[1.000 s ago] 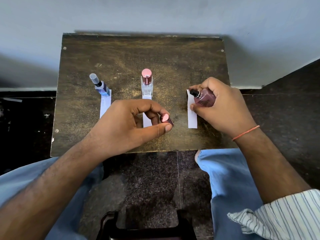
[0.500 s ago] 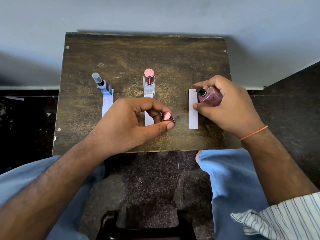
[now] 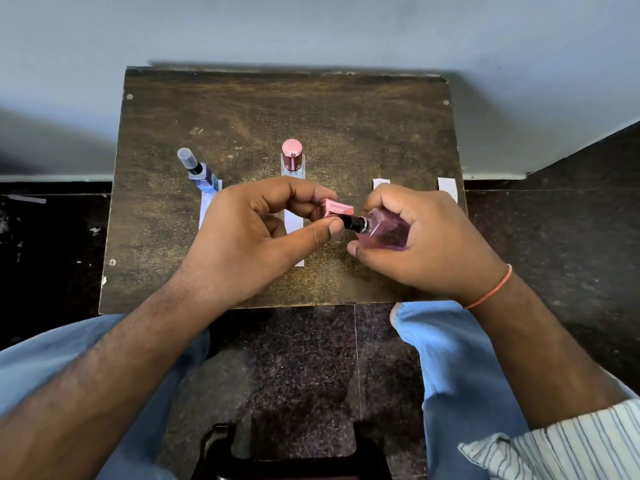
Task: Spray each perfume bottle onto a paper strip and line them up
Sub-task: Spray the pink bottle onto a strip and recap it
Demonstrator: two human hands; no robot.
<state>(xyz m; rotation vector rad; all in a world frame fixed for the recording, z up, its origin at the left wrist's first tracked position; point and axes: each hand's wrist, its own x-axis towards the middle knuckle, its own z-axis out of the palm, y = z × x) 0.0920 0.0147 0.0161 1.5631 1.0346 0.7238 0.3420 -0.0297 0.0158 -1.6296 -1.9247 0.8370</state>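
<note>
Blue bottle (image 3: 202,174), capped, stands on the far end of its paper strip (image 3: 207,211), left of the left grip. Clear bottle (image 3: 293,161) with pink top stands beyond that grip, its strip (image 3: 294,223) running partly under the fingers.

Left hand (image 3: 252,237) pinches the pink cap (image 3: 335,210) between thumb and fingertips. Right hand (image 3: 422,240) is curled round the pink bottle (image 3: 384,232), lifted and tipped sideways, black nozzle (image 3: 353,222) pointing left.

Change: half a second ago the two hands were well apart, bottle beside the third strip (image 3: 381,184); now cap mouth and nozzle nearly touch, between the grips. Judgement: third spray done, recapping under way; standing the bottle on its strip comes next.

Fourth strip (image 3: 447,188) lies beyond the right grip, no bottle on it.
</note>
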